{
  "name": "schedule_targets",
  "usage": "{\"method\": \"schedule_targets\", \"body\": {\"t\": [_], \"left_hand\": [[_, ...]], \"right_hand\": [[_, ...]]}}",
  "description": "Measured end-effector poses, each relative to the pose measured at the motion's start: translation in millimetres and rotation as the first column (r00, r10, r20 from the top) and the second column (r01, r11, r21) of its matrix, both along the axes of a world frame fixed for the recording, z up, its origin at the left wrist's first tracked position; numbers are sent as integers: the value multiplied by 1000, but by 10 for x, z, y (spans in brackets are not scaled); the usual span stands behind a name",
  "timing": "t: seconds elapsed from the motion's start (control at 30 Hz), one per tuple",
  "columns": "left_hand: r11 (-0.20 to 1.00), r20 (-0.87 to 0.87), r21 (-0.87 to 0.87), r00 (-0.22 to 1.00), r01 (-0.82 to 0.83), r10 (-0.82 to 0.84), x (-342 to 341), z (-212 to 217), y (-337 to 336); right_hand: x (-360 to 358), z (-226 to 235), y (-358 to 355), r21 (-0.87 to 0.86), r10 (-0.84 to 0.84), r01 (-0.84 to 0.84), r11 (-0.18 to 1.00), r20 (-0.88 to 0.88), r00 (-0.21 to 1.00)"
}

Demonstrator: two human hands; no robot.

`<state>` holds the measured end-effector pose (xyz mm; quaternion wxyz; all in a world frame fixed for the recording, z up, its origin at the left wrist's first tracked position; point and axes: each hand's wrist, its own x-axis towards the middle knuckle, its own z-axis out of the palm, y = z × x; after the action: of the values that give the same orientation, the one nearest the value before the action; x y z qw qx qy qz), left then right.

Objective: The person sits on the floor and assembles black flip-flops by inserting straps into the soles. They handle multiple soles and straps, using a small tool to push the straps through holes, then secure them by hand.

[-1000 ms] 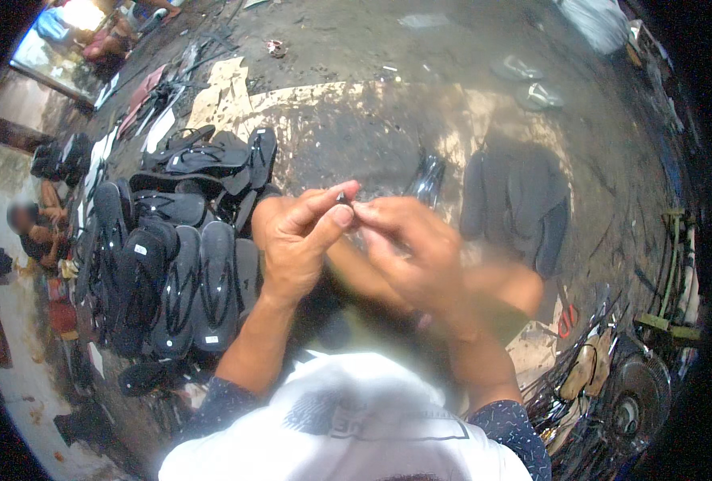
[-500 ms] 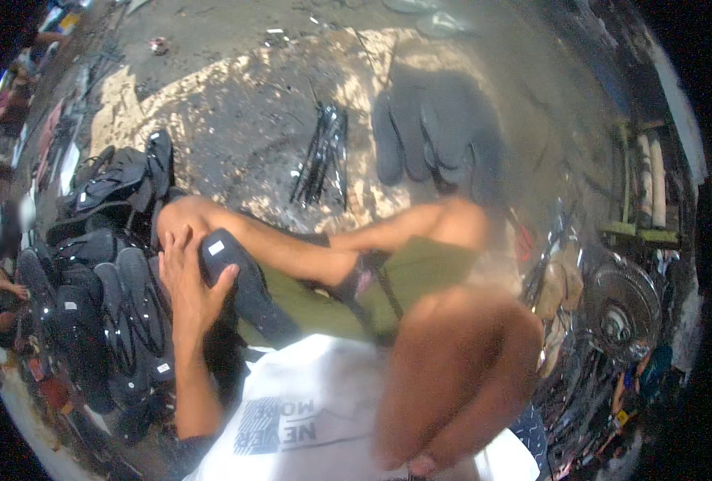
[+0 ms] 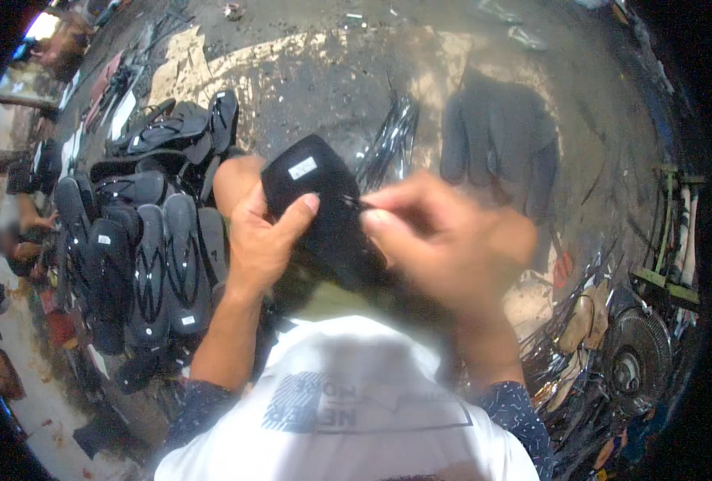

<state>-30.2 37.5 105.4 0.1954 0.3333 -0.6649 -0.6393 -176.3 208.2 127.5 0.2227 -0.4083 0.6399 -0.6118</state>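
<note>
Above my lap I hold a black sandal sole [image 3: 333, 186] tilted up, with a white label [image 3: 301, 167] near its upper end. My left hand [image 3: 258, 240] is closed on the sole's left edge, thumb across its face. At the opposite edge, my right hand [image 3: 424, 228] is blurred, its thumb and fingertips pinched together. Between them is a thin dark piece with a glint, too small to name. The lower part of the sole fades into shadow and blur.
Many black flip-flops [image 3: 151, 264] are piled on my left. A bundle of shiny black straps [image 3: 389, 140] and a group of dark soles [image 3: 496, 132] lie ahead. On the right are a fan [image 3: 635, 361] and a green frame [image 3: 664, 276]. Another person's hand [image 3: 31, 215] shows far left.
The sole has come up from my lap, now in my left hand. My right hand has moved from close to the camera down to the sole's edge. The view has shifted.
</note>
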Motion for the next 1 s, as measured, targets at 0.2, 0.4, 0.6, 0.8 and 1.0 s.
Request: {"method": "schedule_targets", "body": {"t": [0.2, 0.4, 0.6, 0.8, 1.0], "left_hand": [[955, -12, -280, 995, 93, -100, -44, 73, 60], [869, -71, -493, 994, 35, -81, -5, -221, 9], [682, 154, -681, 963, 267, -223, -22, -46, 167], [897, 24, -384, 974, 218, -226, -128, -144, 2], [444, 193, -740, 792, 505, -580, -239, 57, -433]], "right_hand": [[139, -195, -257, 19, -155, 163, 986, -214, 964], [196, -54, -252, 15, -173, 205, 979, -479, 861], [141, -290, -242, 26, -202, 235, 972, -424, 883], [50, -342, -261, 55, -225, 253, 966, -305, 925], [-68, -354, -169, 66, -170, 203, 977, -334, 927]]}}
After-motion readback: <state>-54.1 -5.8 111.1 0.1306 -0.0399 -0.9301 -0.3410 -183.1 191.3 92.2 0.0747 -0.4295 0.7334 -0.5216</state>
